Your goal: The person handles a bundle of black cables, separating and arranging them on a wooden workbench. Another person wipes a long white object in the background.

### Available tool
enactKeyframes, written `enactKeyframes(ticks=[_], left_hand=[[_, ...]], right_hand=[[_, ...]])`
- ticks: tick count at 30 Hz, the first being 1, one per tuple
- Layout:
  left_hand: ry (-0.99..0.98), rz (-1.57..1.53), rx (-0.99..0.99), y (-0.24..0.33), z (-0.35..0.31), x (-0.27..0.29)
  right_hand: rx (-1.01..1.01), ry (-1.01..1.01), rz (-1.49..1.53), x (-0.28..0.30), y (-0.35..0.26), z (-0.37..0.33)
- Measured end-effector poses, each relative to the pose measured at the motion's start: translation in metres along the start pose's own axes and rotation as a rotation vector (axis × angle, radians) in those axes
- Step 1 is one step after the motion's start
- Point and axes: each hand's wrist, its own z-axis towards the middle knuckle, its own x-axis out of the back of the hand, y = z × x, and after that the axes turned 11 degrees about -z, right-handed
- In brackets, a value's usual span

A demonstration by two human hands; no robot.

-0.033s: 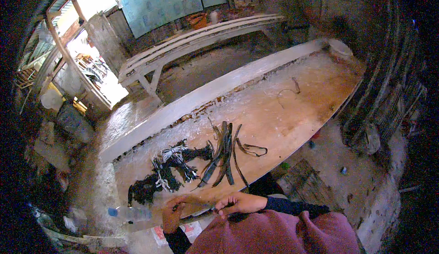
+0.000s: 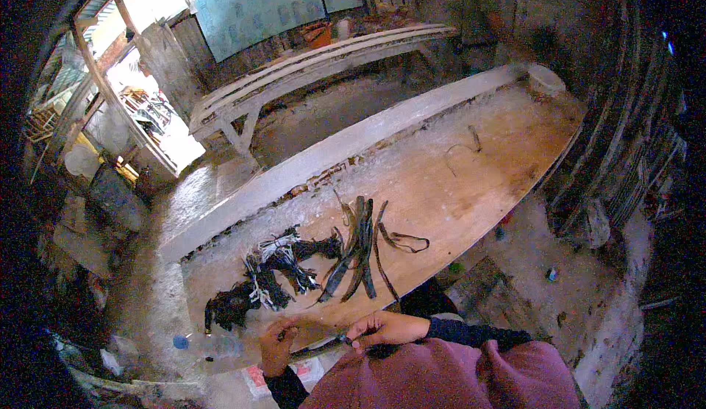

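**Both hands at the near edge, dark strip in the right-hand pinch**

Here we are at the near edge of the desk (image 2: 434, 199), and look at that right hand (image 2: 382, 329): thumb and fingers pressed together, pinching a dark strip (image 2: 318, 349). The strip slants from that grip toward the left hand (image 2: 277, 346), low in front of the maroon garment (image 2: 441, 372). The left hand is raised with its fingers curled; whether it grips anything, I cannot tell, the detail by its fingertips being too small.

Just beyond the hands, what a spread! Dark flat strips (image 2: 359, 251) lie lengthwise in a loose, overlapping bunch, with a looped strip (image 2: 409, 243) to their right. Left of the bunch sits a tangled black-and-white bundle (image 2: 278, 263), and farther left, toward the near side, a black bundle (image 2: 230, 305). A clear bottle (image 2: 224, 346) with a blue cap (image 2: 181, 343) lies left of the left hand, rather faint.

Over on the far right of the desk, well apart from everything, there's a thin curled strand (image 2: 476, 140). A pale raised board (image 2: 353, 138) runs along the far side, and beyond it stands a long bench (image 2: 323, 57), an orange container (image 2: 318, 36) behind it.
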Motion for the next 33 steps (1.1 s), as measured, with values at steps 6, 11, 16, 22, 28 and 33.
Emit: enactKeyframes(ticks=[6, 11, 16, 22, 28, 33], left_hand=[[0.0, -0.019, -0.016, -0.02, -0.006, -0.006], [-0.103, -0.074, -0.05, -0.026, 0.007, -0.014], [-0.054, 0.004, -0.134, -0.027, 0.019, -0.01], [-0.026, 0.029, -0.184, -0.044, 0.024, -0.018], [-0.112, -0.095, -0.102, -0.051, 0.023, -0.041], [-0.104, -0.026, -0.133, -0.054, 0.03, -0.053]], right_hand=[[-0.08, 0.014, 0.069, -0.004, 0.003, -0.005], [-0.182, 0.096, 0.107, 0.002, -0.001, -0.015], [-0.234, 0.091, 0.064, 0.008, 0.008, -0.002], [-0.232, 0.016, 0.078, 0.023, 0.018, 0.009], [-0.216, -0.105, -0.192, 0.051, 0.024, 0.025], [-0.037, -0.118, -0.215, 0.068, 0.034, 0.035]])
